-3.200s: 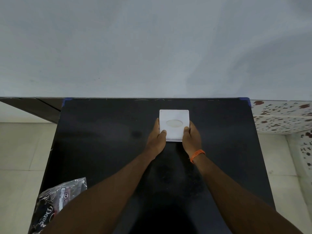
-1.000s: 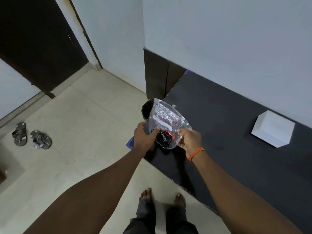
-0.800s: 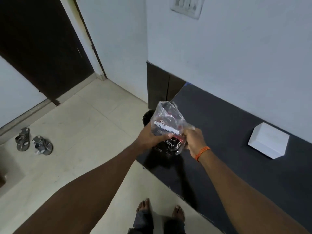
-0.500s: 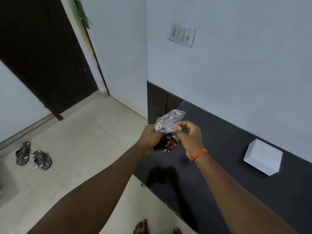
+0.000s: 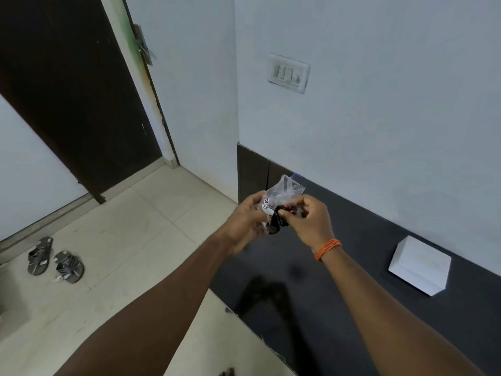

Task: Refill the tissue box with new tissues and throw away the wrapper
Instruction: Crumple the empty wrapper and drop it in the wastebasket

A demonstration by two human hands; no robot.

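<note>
Room: pale walls meeting at a corner, a dark door at the upper left of the frame, a switch plate high on the wall, cream floor tiles at the lower left.
Fingers: both sets curled tight onto the wrapper, which is squeezed into a small wad of clear film with dark print; one loose corner pokes up above the knuckles.
Left hand: closed around the wad's left side, slightly blurred.
Right hand: pinching the right side, an orange band on the wrist.
Where the wad is: in the air at mid-frame, above the near left end of the black table, touching nothing but the hands.
Tissue box: white, closed, sitting on the table at the right edge of the frame, well apart from the hands.
Sandals: a pair on the floor at far left.
Done, by the look of it: the box seems refilled and set aside, since the wrapper is empty and crumpled.
Left to do: bin the wrapper; no bin shows anywhere, so where it goes I cannot tell.
</note>
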